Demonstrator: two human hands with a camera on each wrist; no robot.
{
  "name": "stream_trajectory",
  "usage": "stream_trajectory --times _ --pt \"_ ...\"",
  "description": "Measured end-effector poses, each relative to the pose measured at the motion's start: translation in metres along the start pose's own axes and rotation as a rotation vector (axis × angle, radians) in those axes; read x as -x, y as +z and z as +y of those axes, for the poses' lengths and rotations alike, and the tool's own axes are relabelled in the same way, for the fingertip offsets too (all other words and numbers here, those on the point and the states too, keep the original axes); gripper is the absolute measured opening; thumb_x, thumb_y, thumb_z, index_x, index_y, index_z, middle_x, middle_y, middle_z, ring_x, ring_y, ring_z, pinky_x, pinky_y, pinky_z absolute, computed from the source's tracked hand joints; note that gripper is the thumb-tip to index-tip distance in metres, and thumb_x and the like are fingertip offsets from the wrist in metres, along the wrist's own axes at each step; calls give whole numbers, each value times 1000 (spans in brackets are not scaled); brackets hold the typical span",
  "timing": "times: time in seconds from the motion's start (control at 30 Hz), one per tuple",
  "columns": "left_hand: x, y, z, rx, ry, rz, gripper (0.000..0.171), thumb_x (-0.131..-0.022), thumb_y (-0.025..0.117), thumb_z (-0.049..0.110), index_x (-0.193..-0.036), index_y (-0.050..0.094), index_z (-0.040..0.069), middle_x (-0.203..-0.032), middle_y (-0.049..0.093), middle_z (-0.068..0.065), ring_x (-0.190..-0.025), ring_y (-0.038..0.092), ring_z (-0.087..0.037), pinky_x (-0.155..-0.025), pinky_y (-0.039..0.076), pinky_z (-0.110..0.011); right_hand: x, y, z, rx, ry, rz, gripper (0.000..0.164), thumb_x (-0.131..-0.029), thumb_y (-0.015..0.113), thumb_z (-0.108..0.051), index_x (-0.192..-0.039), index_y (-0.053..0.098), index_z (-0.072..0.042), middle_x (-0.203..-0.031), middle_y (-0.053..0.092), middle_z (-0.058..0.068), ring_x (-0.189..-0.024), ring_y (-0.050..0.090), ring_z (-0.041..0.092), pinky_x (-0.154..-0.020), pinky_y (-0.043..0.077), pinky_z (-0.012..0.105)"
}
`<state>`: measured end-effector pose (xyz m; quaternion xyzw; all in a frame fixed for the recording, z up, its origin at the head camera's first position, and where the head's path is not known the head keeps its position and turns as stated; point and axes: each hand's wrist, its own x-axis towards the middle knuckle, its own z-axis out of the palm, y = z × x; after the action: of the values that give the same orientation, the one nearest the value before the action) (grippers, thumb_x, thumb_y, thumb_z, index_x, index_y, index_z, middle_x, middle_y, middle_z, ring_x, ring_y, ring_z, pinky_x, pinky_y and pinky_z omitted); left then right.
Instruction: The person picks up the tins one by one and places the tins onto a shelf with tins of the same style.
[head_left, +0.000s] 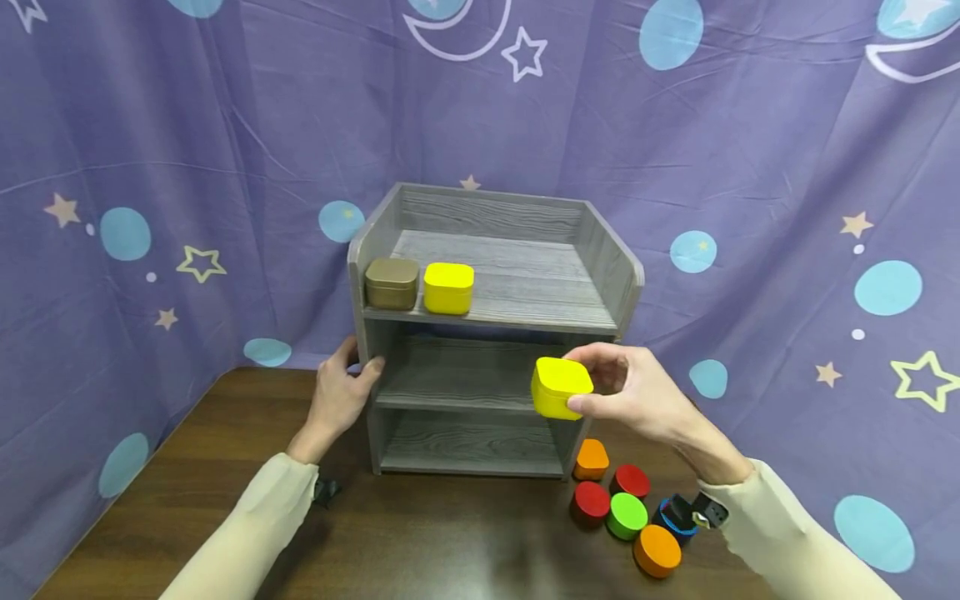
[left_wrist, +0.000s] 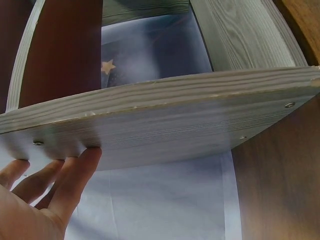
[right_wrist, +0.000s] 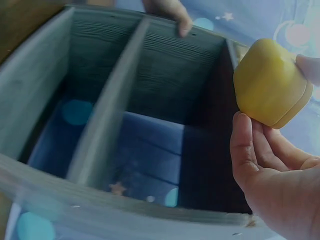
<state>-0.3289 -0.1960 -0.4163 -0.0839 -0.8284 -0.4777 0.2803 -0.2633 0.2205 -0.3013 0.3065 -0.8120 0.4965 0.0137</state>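
My right hand [head_left: 637,392] pinches a yellow rounded-square box [head_left: 557,388] between thumb and fingers, in front of the shelf's right side. In the right wrist view the same box [right_wrist: 267,82] shows a lid seam. My left hand [head_left: 341,392] holds the left side panel of the grey wood-grain shelf [head_left: 480,472], thumb over the front edge. Its fingers [left_wrist: 75,185] press the panel's outer face in the left wrist view. On the top tier stand a bronze box [head_left: 392,285] and, right beside it, another yellow box [head_left: 448,289].
Right of the shelf, on the brown table [head_left: 420,542], several round and squarish containers cluster: orange [head_left: 592,458], red [head_left: 590,502], green [head_left: 627,515] and a dark blue-rimmed one [head_left: 677,518]. A purple patterned curtain [head_left: 750,167] hangs behind.
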Motion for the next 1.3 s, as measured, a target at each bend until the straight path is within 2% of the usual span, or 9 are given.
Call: stream_trajectory --times 0.27,0.6,0.97,1.3 --pt "1 0 1 -4 -6 1 42 -97 68 32 -125 69 1 -114 79 -29 -99 75 -40 -75 54 -19 -24 -5 -19 19 20 14 45 -90 84 -10 -131 71 2 -113 78 17 -90 73 18 -83 62 25" --pt "-1 0 3 -15 -5 13 39 -96 67 30 -122 70 2 -112 79 -27 -98 75 -37 -76 53 -19 -47 -9 -35 14 11 36 47 -88 83 -6 -133 70 2 -113 79 9 -92 75 17 -84 62 24" --pt "0 0 3 -31 -12 15 37 -96 67 30 -120 69 2 -111 79 -27 -98 75 -39 -76 54 -24 -81 -13 -35 54 52 54 49 -88 85 -12 -133 72 -1 -117 79 14 -93 75 16 -85 61 24" --pt "0 -2 5 -21 -1 13 35 -97 67 29 -120 70 2 -112 80 -27 -97 75 -35 -75 54 -21 -100 -12 -36 55 49 38 47 -88 86 -14 -132 73 -3 -119 80 14 -96 77 15 -86 61 24"
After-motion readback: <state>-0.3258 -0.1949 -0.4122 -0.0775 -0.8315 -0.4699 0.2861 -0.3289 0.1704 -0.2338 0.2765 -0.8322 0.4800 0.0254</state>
